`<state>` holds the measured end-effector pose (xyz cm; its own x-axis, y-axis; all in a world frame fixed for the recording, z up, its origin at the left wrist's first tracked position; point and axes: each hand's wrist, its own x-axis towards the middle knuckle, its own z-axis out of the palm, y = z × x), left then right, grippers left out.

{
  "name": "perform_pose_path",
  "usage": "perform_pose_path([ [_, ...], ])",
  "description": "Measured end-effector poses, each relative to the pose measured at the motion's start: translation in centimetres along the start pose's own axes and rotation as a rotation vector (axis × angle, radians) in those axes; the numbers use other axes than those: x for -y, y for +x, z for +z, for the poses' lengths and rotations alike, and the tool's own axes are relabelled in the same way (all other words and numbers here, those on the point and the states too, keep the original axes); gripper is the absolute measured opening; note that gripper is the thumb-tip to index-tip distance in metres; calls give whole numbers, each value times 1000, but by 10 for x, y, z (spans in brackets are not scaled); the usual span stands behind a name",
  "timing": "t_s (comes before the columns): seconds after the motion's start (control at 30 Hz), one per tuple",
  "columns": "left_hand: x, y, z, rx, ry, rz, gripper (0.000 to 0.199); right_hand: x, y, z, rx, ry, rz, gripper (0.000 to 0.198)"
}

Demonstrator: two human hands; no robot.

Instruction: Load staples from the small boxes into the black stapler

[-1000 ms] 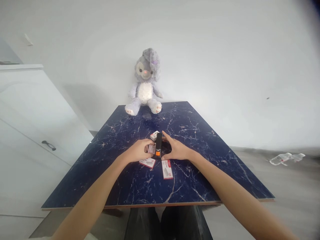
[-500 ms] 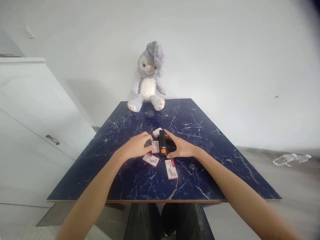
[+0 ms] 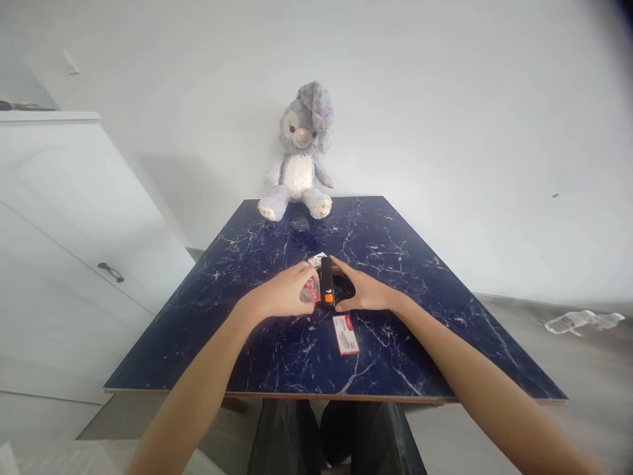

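Observation:
A black stapler-like object point(image 3: 327, 280) with an orange near end lies lengthwise between my two hands. My right hand point(image 3: 368, 288) curves along its right side, fingertips at the far end and thumb at the near end. A dark shape shows inside the curl of that hand, too shadowed to name. My left hand point(image 3: 287, 290) pinches a small red-and-white box point(image 3: 312, 287) at the stapler's left; the fingers hide part of it. Behind them lies another small white box point(image 3: 317, 258). A red-and-white box point(image 3: 345, 335) printed with a staple-strip picture rests nearer me.
The blue marbled table point(image 3: 277, 369) carries a grey plush toy point(image 3: 299, 158) at its far edge, against the wall. At left stands a white cabinet point(image 3: 59, 218) with a dark handle. Clear plastic bottles point(image 3: 583, 322) lie on the floor at right.
The red-and-white box that lay by my left thumb is off its spot and in my left hand, which has moved right toward the stapler. The view has shifted slightly; my right hand keeps its pose.

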<state>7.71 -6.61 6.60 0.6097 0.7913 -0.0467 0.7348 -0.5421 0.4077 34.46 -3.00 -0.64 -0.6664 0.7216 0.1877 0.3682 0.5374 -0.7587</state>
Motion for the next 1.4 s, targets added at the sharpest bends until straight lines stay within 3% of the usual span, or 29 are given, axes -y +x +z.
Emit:
perform_pose_path([
  [0.13, 12, 11, 11, -106, -71, 77, 79, 5, -1, 0, -13, -7, 20, 120],
  [0.27, 28, 12, 13, -57, -134, 45, 103, 9, -3, -1, -11, -11, 13, 119],
  [0.47, 25, 16, 16, -77, -108, 66, 86, 8, -3, -3, -13, -16, 5, 118],
  [0.97, 24, 20, 27, -66, -183, 58, 92, 6, -4, -3, -10, -59, -5, 117],
  [1.2, 19, 21, 30, -88, -242, 110, 90, 19, -3, -3, -15, -82, -63, 93],
  [1.4, 11, 21, 29, -55, -297, 75, 102, 11, -2, -1, -28, -50, -2, 108],
])
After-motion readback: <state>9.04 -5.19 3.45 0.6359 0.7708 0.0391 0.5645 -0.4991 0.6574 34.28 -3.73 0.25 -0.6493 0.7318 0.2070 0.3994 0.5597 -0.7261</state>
